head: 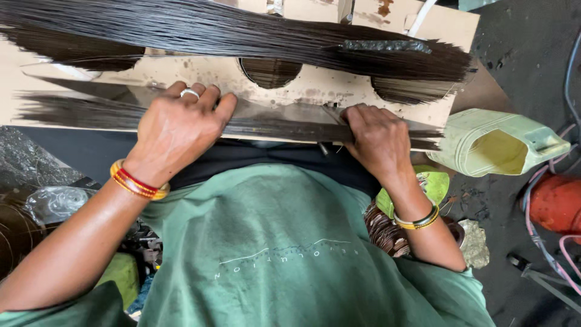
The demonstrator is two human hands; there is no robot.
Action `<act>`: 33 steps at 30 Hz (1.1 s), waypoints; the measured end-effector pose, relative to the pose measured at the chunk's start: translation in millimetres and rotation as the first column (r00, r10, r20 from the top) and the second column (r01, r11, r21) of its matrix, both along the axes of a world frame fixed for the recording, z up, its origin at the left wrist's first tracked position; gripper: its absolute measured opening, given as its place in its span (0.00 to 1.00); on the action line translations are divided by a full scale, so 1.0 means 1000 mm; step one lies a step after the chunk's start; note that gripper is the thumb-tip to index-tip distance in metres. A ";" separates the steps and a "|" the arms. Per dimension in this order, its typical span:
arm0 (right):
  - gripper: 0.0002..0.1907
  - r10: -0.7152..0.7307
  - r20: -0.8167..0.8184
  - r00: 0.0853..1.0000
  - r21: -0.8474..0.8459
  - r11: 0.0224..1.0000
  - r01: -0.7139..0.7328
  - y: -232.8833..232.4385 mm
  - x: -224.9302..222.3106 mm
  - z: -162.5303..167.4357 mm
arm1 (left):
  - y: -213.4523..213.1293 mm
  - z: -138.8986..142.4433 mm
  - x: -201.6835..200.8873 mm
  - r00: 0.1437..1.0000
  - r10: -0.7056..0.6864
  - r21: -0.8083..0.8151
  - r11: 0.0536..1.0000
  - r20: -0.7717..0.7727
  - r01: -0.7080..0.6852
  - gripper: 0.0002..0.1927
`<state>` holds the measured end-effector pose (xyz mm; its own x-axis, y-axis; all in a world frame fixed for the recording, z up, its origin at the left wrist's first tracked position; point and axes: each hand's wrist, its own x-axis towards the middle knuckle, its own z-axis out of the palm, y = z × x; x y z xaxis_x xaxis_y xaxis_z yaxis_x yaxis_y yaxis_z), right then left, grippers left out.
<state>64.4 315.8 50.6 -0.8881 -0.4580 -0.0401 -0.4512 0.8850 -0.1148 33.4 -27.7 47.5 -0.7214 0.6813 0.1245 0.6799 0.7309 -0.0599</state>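
Pale board desk with round holes is carrying long dark wire bundles. Biggest bundle is lying along the desk's far edge. A thinner bundle of dark wires is running along the near edge. Left hand, ringed, is pressing flat on that near bundle left of middle, fingers curled over it. Right hand is closing on the same bundle toward the right end. Pale green plastic can is sitting just off the right edge.
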 end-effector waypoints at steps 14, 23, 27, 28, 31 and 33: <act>0.18 0.072 -0.038 0.997 -0.011 0.997 -0.073 0.007 0.001 0.000 | 0.016 0.003 0.014 0.958 0.170 0.059 0.985 -0.231 -0.161 0.05; 0.11 0.009 -0.018 1.000 0.065 0.998 -0.008 0.001 -0.012 -0.003 | 0.001 -0.036 0.003 0.986 0.052 0.128 0.991 -0.156 -0.032 0.15; 0.19 0.008 0.169 0.986 0.063 0.998 -0.019 0.007 -0.028 0.011 | -0.001 -0.020 -0.011 0.997 0.041 0.103 0.994 0.058 -0.047 0.24; 0.22 -0.023 0.268 0.963 0.105 0.994 -0.005 0.009 -0.031 0.014 | -0.001 -0.014 -0.012 0.983 0.055 0.064 0.996 0.177 -0.068 0.26; 0.38 0.029 0.468 0.883 0.045 0.997 -0.057 0.011 -0.039 0.017 | 0.001 -0.003 -0.015 0.874 0.097 -0.062 0.995 0.477 -0.077 0.33; 0.41 0.079 0.591 0.803 -0.031 0.997 -0.076 0.009 -0.048 0.014 | 0.006 -0.006 -0.023 0.782 0.128 -0.134 0.989 0.609 -0.058 0.37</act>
